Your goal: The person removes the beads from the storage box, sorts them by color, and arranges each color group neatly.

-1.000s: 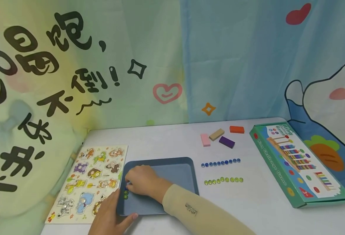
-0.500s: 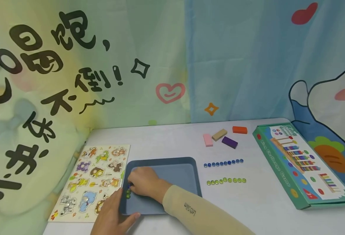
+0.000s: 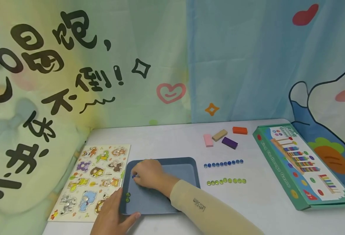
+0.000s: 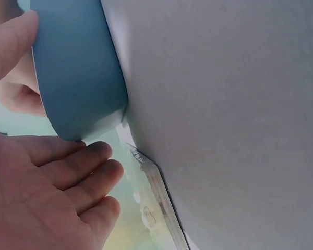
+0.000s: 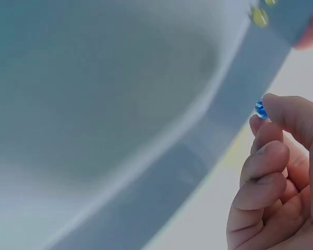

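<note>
My right hand [image 3: 149, 173] is over the left part of the blue-grey tray [image 3: 178, 179]. Between thumb and forefinger it pinches a small blue glass bead [image 5: 261, 109]; the other fingers are curled in. Two green glass beads [image 3: 127, 197] lie in the tray near its left wall. At the tray's near left corner is my left hand [image 3: 109, 212], its thumb along the front edge and its fingers by the left side. The left wrist view shows those fingers fairly straight against the tray's outer wall [image 4: 81, 73].
Right of the tray lie a row of blue beads [image 3: 225, 163] and a row of green beads [image 3: 226, 180]. Behind them are a purple block [image 3: 229, 142] and several other coloured blocks. A green game box [image 3: 304, 166] stands far right. An animal puzzle board [image 3: 91, 182] lies left.
My right hand has lifted from beside the green beads and shifted slightly back and right, with the blue bead in its fingertips. The left hand keeps its place at the tray corner.
</note>
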`<state>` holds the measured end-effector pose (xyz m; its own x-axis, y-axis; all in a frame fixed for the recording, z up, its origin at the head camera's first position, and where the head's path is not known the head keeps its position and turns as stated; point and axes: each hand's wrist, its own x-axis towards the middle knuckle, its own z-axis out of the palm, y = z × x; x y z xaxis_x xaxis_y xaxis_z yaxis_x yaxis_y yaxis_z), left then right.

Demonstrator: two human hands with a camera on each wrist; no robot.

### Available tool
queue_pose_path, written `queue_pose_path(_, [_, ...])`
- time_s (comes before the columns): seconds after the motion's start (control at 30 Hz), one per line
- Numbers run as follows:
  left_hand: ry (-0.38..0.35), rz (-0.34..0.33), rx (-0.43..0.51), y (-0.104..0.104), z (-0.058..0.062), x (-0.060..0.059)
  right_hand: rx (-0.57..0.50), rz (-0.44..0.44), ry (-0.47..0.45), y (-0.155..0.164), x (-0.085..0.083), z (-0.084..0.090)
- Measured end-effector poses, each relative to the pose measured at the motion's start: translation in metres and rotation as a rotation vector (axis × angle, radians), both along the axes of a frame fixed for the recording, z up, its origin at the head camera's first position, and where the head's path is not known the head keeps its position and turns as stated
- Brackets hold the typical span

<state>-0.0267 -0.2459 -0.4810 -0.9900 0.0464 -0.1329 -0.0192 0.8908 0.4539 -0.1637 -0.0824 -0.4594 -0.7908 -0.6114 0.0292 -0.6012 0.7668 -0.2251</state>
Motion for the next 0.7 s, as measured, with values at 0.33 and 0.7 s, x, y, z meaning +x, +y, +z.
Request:
queue_pose_path(0.33, [-0.003, 0.001, -0.016, 0.001, 0.001, -0.001, -0.143, -0.101, 0.0, 0.08, -0.016, 0.044])
queue_pose_path(0.7, [-0.054, 0.002, -0.006, 0.002, 0.001, -0.003, -0.188, -0.323, 0.027, 0.191, -0.023, 0.058])
